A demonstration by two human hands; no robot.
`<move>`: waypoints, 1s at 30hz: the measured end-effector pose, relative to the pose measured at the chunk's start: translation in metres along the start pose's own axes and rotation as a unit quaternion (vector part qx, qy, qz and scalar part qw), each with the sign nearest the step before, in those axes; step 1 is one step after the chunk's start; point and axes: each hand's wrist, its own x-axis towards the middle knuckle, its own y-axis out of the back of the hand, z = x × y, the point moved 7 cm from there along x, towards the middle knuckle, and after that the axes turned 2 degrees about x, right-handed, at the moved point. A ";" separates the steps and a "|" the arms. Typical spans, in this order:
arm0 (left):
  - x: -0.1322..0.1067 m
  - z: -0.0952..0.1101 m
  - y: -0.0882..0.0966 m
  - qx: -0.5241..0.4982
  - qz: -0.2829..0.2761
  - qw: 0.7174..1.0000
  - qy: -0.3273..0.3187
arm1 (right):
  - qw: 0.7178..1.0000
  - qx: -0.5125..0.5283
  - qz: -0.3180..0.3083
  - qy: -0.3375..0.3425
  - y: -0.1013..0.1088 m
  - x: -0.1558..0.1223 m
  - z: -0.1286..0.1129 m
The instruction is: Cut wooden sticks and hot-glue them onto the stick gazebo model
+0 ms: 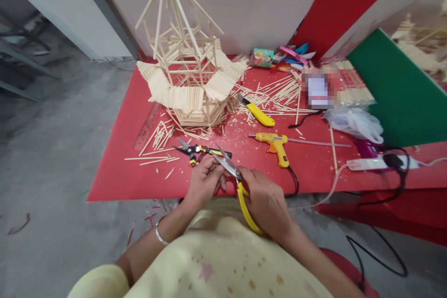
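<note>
A red table (115, 174) spreads across the head view that I work from at a distance, and a green board (394, 102) slants over its right end. Toward the back left stands a tower of pale sticks (185, 98), its peaked frame open, slatted panels fanning out around a stacked base. At the near edge, I have my right hand (267, 198) closed around the yellow handles of a pair of scissors (240, 192). My left hand (206, 179) is at the blades, fingers curled in; I cannot tell whether they pinch anything. The scissors point away and to the left, over the table's edge, their blades slightly parted. A white plastic bag (356, 123) sits at right, near a yellow glue gun (275, 144) that lies with its nozzle to the left and a clear stick protruding from its rear. Black-and-yellow cutters (193, 150) rest just beyond my left hand, jaws spread. A clear ruler (145, 125) lies left of the tower, and a yellow utility knife (260, 114) to its right. Smallest of all, loose sticks (284, 93) litter the tabletop around the tower's base.
</note>
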 end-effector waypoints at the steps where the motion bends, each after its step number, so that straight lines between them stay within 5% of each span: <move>1: 0.001 0.002 0.001 0.002 -0.001 1.000 -0.007 | 1.000 0.006 0.002 0.003 0.000 0.000 0.001; 10: 0.005 0.001 0.009 0.035 -0.056 0.997 -0.049 | 0.995 0.091 -0.032 0.014 -0.004 0.001 0.002; 25: 0.008 -0.009 0.009 -0.019 -0.031 0.999 -0.013 | 0.996 0.082 -0.029 0.004 -0.020 0.000 0.010; 30: 0.012 -0.009 0.009 -0.029 -0.027 0.999 0.001 | 0.998 0.064 -0.009 0.003 -0.012 0.006 0.009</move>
